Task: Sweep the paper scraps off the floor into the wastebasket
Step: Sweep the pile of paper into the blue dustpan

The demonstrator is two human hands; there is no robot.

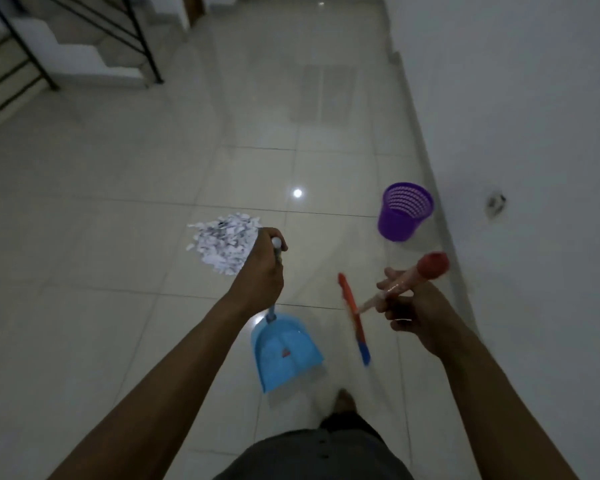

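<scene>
Well — heaped paper scraps (224,245), mesh-walled wastebasket (404,216), scoop-shaped plastic dustpan (284,351), broom (354,318)

Nothing readable on my feed, honestly. The only candidate is a small red sticker (285,353) on the blue dustpan (274,365), and it's too blurry to make out.
</scene>
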